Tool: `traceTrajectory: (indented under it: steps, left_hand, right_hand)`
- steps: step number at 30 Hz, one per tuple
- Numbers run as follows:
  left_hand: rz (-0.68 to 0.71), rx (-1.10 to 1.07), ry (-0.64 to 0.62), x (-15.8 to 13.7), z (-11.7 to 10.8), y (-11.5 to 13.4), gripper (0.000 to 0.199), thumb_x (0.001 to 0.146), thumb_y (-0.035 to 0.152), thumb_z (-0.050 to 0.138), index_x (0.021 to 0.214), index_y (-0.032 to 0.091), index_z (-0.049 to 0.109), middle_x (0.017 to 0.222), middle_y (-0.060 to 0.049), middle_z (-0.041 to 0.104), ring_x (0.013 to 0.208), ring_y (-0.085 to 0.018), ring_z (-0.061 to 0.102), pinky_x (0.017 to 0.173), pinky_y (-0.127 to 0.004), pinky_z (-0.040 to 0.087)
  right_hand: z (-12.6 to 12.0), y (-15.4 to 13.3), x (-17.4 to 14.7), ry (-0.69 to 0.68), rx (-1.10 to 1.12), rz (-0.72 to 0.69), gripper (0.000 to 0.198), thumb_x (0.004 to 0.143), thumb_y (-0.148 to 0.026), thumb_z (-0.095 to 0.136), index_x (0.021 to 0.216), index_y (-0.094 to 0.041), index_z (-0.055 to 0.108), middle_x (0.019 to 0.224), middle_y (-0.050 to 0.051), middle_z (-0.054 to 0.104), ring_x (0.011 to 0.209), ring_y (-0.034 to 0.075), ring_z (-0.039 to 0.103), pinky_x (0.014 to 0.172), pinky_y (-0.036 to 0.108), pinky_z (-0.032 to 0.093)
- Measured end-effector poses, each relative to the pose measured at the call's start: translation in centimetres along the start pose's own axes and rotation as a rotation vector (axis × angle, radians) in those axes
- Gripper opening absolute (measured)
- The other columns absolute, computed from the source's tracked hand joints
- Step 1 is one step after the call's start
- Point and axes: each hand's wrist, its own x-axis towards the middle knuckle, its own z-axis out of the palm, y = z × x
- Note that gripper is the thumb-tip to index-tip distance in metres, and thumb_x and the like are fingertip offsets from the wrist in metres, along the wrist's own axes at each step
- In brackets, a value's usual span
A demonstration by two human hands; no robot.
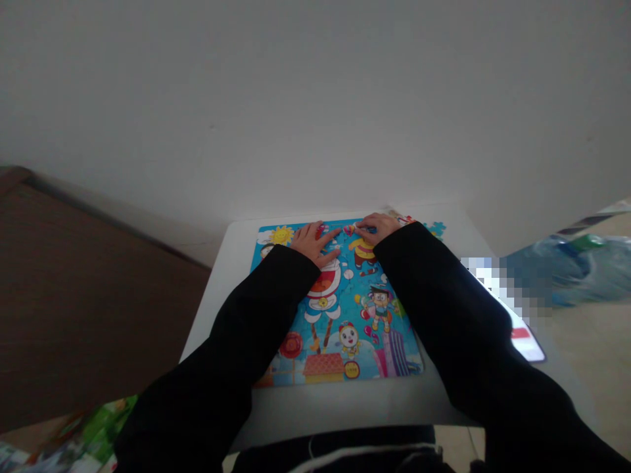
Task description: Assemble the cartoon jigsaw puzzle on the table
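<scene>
A jigsaw puzzle (345, 295) with bright cartoon figures on a blue ground lies flat on a small white table. My left hand (311, 244) rests on its upper part, palm down and fingers spread, covering some of the picture. At the upper right of the puzzle, the fingers of my right hand (380, 226) are pinched together. A small multicoloured puzzle piece (350, 229) shows at these fingertips, near the top edge. Its exact fit against the pieces around it is too small to make out.
Loose puzzle pieces (436, 228) lie right of the puzzle, partly behind my right sleeve. A phone (528, 341) with a lit screen is on the right side of the white table (315, 410). A wall stands behind, a brown wooden panel (98, 289) at left, plastic-wrapped items (586, 266) at right.
</scene>
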Motion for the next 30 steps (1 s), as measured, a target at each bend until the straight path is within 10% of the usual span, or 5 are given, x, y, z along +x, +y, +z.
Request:
traceTrajectory:
  steps: [20, 30]
  left_hand:
    - [0.012, 0.04, -0.049, 0.1, -0.4, 0.5, 0.054, 0.08, 0.058, 0.04, 0.13, 0.037, 0.034, 0.139, -0.004, 0.03, 0.119, -0.033, 0.031, 0.096, -0.05, 0.024]
    - [0.238, 0.012, -0.078, 3.6, -0.8, 2.7, 0.042, 0.086, 0.04, 0.037, 0.124, 0.023, 0.042, 0.125, -0.004, 0.049, 0.109, -0.024, 0.043, 0.095, -0.047, 0.027]
  right_hand:
    - [-1.1, -0.9, 0.3, -0.104, -0.09, 0.065, 0.029, 0.082, -0.033, 0.044, 0.085, -0.018, 0.068, 0.088, 0.007, 0.068, 0.079, 0.018, 0.06, 0.067, 0.027, 0.044]
    - [-4.0, -2.1, 1.6, -0.33, -0.192, 0.053, 0.026, 0.082, -0.033, 0.047, 0.091, -0.024, 0.07, 0.086, 0.005, 0.069, 0.08, 0.019, 0.062, 0.068, 0.027, 0.044]
